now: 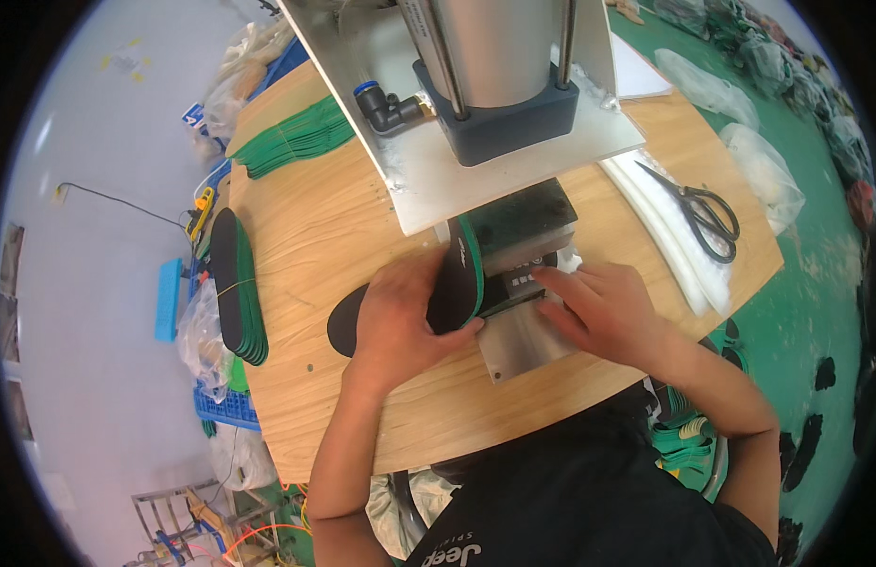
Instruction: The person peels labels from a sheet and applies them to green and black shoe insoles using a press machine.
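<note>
My left hand (pixel 400 317) is closed on a black insole (pixel 461 269) with a green edge, its thumb along the near end. That insole is tilted up against the front of a press's dark block (pixel 525 225). Another black insole end (pixel 345 323) lies on the table and is partly hidden under my left hand. My right hand (pixel 603 312) is at the press, thumb and forefinger apart. Its fingertips rest beside a small black piece with pale printing (pixel 523 283), above a shiny metal plate (pixel 523 342). The piece's far side is hidden under the block.
The press's white metal frame (pixel 513 180) and cylinder (pixel 494 57) overhang the wooden table (pixel 296 406). Insole bundles lie at far left, one green (pixel 296 137), one black-topped (pixel 235 283). Black scissors (pixel 702 213) rest on white strips (pixel 660 227) at right.
</note>
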`<state>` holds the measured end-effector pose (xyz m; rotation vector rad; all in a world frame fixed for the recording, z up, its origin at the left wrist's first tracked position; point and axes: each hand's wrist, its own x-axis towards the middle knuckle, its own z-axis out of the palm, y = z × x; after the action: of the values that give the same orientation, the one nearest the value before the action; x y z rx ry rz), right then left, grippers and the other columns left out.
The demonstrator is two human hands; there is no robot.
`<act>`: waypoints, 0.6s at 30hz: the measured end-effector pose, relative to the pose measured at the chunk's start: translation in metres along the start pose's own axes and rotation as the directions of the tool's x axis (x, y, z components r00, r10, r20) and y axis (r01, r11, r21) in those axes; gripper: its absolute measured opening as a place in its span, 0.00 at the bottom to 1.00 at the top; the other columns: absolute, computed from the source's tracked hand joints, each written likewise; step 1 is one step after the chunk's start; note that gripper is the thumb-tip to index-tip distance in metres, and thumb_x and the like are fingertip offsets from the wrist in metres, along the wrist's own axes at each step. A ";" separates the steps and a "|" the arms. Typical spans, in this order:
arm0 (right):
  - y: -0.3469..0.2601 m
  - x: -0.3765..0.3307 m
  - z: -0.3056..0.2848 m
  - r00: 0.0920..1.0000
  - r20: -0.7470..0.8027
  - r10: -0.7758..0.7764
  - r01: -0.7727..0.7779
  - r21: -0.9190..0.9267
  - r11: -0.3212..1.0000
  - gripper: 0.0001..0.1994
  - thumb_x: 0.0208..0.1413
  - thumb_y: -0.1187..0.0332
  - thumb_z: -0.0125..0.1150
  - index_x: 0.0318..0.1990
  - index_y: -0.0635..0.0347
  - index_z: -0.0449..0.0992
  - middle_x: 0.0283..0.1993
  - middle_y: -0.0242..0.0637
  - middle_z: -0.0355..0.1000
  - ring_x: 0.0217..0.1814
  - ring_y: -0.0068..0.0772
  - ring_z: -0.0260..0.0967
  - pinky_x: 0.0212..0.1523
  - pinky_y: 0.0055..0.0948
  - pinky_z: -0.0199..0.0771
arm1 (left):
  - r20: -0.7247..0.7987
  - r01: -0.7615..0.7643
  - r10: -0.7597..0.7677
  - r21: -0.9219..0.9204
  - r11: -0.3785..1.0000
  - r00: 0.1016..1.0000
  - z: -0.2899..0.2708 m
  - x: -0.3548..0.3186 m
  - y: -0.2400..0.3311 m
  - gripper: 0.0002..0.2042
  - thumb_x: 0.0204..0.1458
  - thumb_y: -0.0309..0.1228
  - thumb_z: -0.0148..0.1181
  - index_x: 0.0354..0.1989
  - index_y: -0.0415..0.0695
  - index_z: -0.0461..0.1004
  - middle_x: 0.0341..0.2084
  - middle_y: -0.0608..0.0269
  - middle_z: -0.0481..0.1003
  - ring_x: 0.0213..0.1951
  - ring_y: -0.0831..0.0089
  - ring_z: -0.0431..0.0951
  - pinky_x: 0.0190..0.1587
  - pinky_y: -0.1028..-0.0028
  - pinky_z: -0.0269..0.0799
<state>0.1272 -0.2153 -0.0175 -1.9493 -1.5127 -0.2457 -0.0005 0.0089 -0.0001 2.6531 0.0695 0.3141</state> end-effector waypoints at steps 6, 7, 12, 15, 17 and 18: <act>-0.014 0.000 -0.031 0.994 0.031 -0.107 0.103 0.090 0.991 0.08 0.43 0.78 0.64 0.33 0.61 0.74 0.18 0.33 0.63 0.17 0.34 0.63 0.17 0.31 0.60 | 0.025 0.005 -0.004 -0.043 0.999 1.000 0.000 -0.002 0.000 0.36 0.36 0.39 0.69 0.56 0.37 0.66 0.42 0.44 0.74 0.46 0.49 0.73 0.51 0.61 0.67; -0.022 -0.005 -0.041 0.995 0.030 -0.099 0.095 0.120 0.988 0.08 0.42 0.79 0.64 0.32 0.61 0.74 0.17 0.33 0.63 0.16 0.34 0.63 0.17 0.31 0.59 | 0.030 0.000 0.002 -0.043 0.999 1.000 -0.001 -0.001 0.000 0.35 0.37 0.37 0.68 0.57 0.37 0.65 0.41 0.44 0.74 0.46 0.48 0.73 0.50 0.61 0.68; -0.018 -0.040 -0.061 0.951 -0.284 0.121 -0.181 -0.195 0.964 0.08 0.41 0.82 0.63 0.31 0.61 0.75 0.17 0.34 0.65 0.16 0.32 0.63 0.16 0.28 0.58 | -0.068 0.213 -0.242 -0.282 0.935 0.968 -0.004 -0.011 -0.001 0.17 0.40 0.25 0.57 0.42 0.35 0.72 0.26 0.54 0.73 0.29 0.65 0.74 0.32 0.69 0.69; 0.011 -0.029 -0.045 0.921 -0.355 0.164 -0.228 -0.148 0.962 0.07 0.41 0.81 0.62 0.30 0.60 0.73 0.18 0.35 0.65 0.16 0.37 0.63 0.17 0.32 0.59 | -0.158 0.300 -0.493 -0.624 0.721 0.856 -0.011 -0.016 -0.015 0.07 0.41 0.20 0.51 0.30 0.35 0.72 0.18 0.67 0.69 0.21 0.81 0.67 0.23 0.78 0.61; 0.025 -0.024 -0.028 0.971 -0.236 0.035 -0.083 -0.198 0.977 0.07 0.41 0.79 0.60 0.30 0.60 0.72 0.17 0.35 0.63 0.17 0.38 0.63 0.17 0.33 0.61 | -0.263 0.200 -0.536 -0.728 0.656 0.802 -0.010 -0.010 -0.008 0.03 0.43 0.19 0.48 0.24 0.36 0.70 0.16 0.74 0.65 0.21 0.87 0.61 0.22 0.81 0.55; 0.025 -0.019 -0.018 0.989 -0.149 -0.013 -0.015 -0.183 0.983 0.07 0.41 0.78 0.58 0.30 0.60 0.72 0.17 0.35 0.61 0.18 0.38 0.63 0.18 0.33 0.62 | -0.265 0.188 -0.526 -0.730 0.657 0.809 -0.009 -0.009 -0.009 0.04 0.43 0.19 0.48 0.24 0.37 0.70 0.17 0.75 0.66 0.21 0.87 0.61 0.22 0.81 0.56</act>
<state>0.1489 -0.2438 -0.0227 -2.0239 -1.4341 -0.5367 -0.0118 0.0201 0.0019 1.7224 0.5427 0.6763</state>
